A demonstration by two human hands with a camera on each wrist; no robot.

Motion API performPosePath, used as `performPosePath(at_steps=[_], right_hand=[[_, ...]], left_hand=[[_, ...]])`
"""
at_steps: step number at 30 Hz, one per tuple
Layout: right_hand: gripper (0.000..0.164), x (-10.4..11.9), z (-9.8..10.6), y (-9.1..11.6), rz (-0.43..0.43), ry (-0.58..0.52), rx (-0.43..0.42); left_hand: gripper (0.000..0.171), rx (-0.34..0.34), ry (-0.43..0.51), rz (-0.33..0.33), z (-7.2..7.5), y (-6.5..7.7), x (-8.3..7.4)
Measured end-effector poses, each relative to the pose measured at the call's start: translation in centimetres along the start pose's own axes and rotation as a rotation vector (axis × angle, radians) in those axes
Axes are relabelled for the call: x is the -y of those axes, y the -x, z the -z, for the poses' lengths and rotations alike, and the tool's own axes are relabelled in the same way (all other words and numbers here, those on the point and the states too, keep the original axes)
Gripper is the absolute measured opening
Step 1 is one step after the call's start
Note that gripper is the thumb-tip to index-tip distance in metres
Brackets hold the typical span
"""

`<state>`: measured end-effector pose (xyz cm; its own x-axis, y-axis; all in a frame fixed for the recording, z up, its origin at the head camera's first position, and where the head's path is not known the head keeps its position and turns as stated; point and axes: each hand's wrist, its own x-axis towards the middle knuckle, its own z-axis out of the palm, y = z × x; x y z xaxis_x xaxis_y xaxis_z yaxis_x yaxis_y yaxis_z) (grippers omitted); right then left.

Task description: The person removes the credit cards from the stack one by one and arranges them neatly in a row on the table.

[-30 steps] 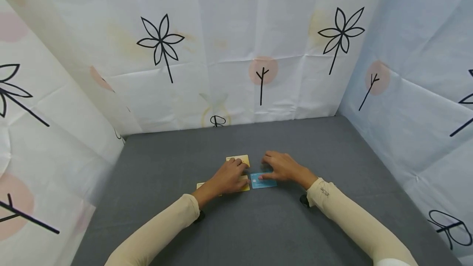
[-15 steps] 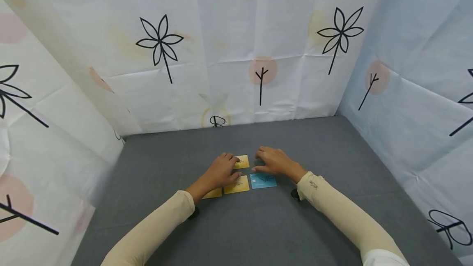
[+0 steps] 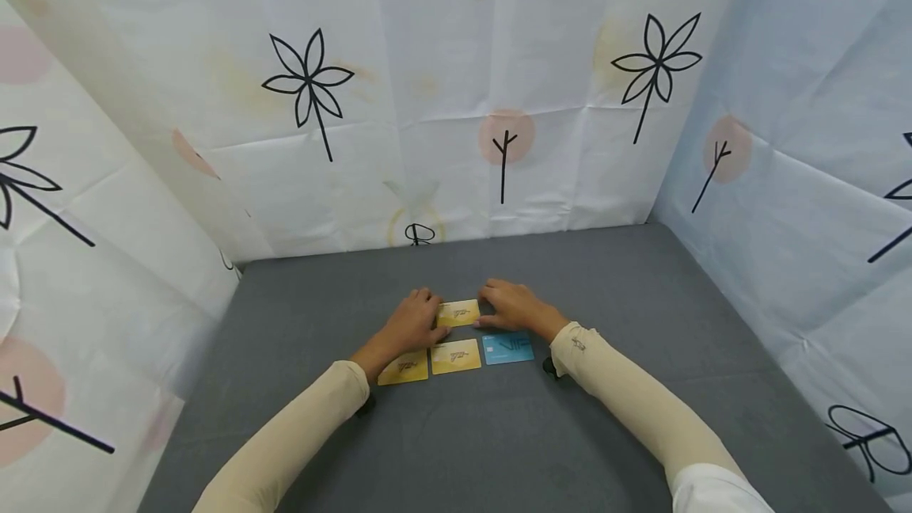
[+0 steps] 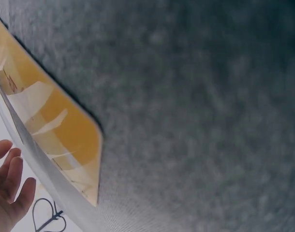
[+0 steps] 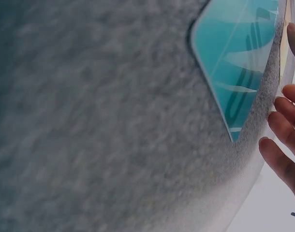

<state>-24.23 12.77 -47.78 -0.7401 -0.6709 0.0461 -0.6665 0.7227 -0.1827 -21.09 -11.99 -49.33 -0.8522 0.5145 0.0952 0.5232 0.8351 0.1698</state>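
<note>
Three yellow cards and one blue card lie flat on the grey table. The back yellow card (image 3: 458, 313) lies between both hands. My left hand (image 3: 411, 321) is at its left edge, fingers loosely bent, and my right hand (image 3: 516, 307) is at its right edge, thumb near the corner. Whether the fingertips touch the card I cannot tell. In front lie the middle yellow card (image 3: 456, 356), the left yellow card (image 3: 404, 368), partly under the left wrist, and the blue card (image 3: 507, 347). The left wrist view shows a yellow card (image 4: 65, 116); the right wrist view shows the blue card close up.
The grey table (image 3: 470, 450) extends around the cards. White cloth walls (image 3: 427, 62) printed with leaf and tree drawings enclose it at the back and both sides.
My right hand has moved left and slightly back, off the blue card to the back yellow card. My left hand has shifted left and back, uncovering the yellow cards.
</note>
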Motion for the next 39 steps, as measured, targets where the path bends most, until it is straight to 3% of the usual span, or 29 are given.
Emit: performPosePath(at_steps=[17, 39], right_hand=[[0.046, 0.8, -0.8, -2.1, -0.041, -0.005, 0.073], [0.053, 0.7, -0.5, -2.2, -0.021, 0.036, 0.068]], left_hand=[[0.054, 0.118, 0.055, 0.073, -0.2, -0.7, 1.3], [0.050, 0.158, 0.122, 0.117, 0.2, -1.6, 1.2]])
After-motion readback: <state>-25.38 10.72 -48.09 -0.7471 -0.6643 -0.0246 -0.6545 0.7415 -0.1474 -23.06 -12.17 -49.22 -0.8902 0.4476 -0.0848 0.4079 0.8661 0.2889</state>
